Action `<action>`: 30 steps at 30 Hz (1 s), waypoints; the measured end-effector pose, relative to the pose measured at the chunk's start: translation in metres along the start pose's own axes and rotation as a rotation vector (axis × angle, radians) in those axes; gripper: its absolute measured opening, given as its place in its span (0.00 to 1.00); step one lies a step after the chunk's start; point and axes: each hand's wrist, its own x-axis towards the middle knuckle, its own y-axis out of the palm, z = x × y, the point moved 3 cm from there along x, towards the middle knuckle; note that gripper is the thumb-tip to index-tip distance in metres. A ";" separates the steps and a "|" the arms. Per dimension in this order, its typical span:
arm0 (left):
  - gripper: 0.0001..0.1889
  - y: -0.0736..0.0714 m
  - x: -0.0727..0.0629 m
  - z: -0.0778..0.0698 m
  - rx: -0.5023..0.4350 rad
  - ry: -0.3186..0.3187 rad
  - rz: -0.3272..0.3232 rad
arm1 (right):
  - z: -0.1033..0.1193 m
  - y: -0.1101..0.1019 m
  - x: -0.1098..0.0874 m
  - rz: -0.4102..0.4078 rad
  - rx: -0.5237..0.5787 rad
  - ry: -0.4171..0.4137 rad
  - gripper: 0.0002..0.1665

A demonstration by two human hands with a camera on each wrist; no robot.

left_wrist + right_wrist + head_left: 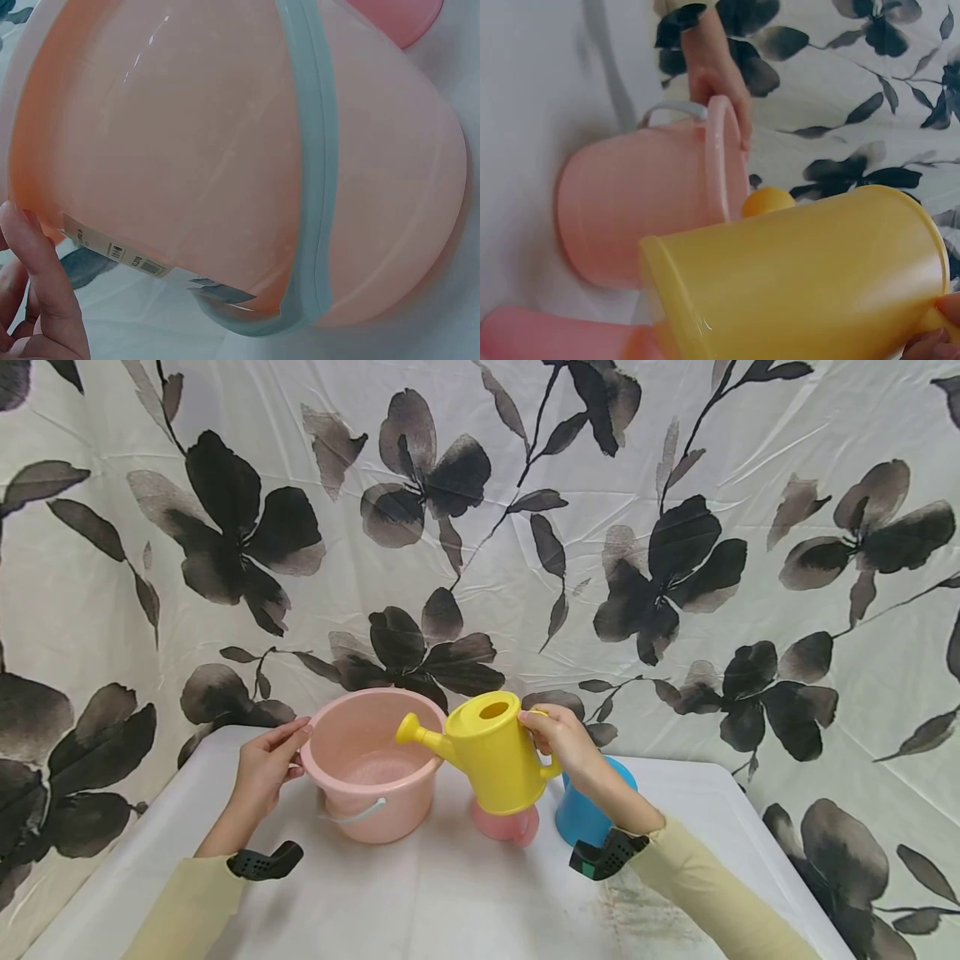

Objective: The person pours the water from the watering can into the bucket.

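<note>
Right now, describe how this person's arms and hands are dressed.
The left sleeve and right sleeve are plain pale yellow. The left wristband and right wristband are black with small dots; the right one shows a green patch. The left hand and right hand are gloveless.
</note>
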 end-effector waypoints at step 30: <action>0.32 0.000 0.001 0.003 0.021 0.026 -0.011 | 0.017 0.007 0.011 0.011 -0.002 0.041 0.24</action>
